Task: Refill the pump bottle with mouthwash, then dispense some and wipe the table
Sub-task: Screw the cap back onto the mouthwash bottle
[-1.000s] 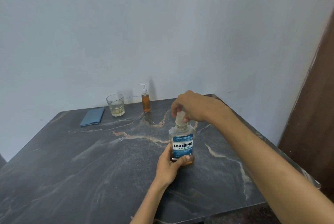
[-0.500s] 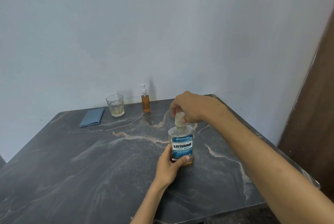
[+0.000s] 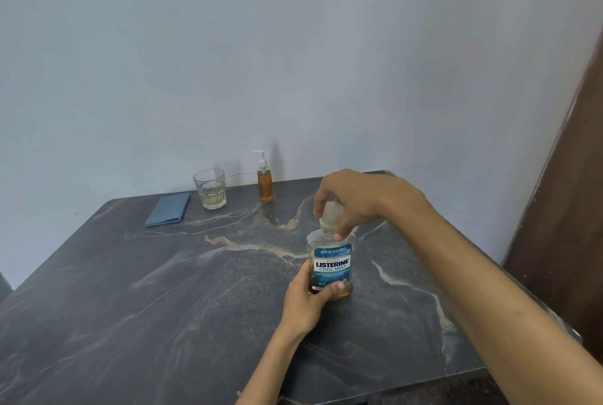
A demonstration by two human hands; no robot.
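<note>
A clear mouthwash bottle (image 3: 332,266) with a blue label stands upright on the dark marble table (image 3: 163,290), a little amber liquid at its bottom. My left hand (image 3: 306,301) grips the bottle's lower part. My right hand (image 3: 354,199) comes from above and its fingers curl round the translucent cap (image 3: 331,213) on the neck. A small pump bottle (image 3: 265,181) with amber liquid and a white pump stands at the back by the wall. A folded blue cloth (image 3: 168,209) lies at the back left.
A clear glass (image 3: 210,188) with a little pale liquid stands between the cloth and the pump bottle. A pale wall runs behind the table. A brown wooden panel (image 3: 567,241) stands to the right. The table's right and near edges lie close to my right arm.
My right hand has shifted slightly on the cap, fingers reaching lower down the neck. The bottle and my left hand stay in place.
</note>
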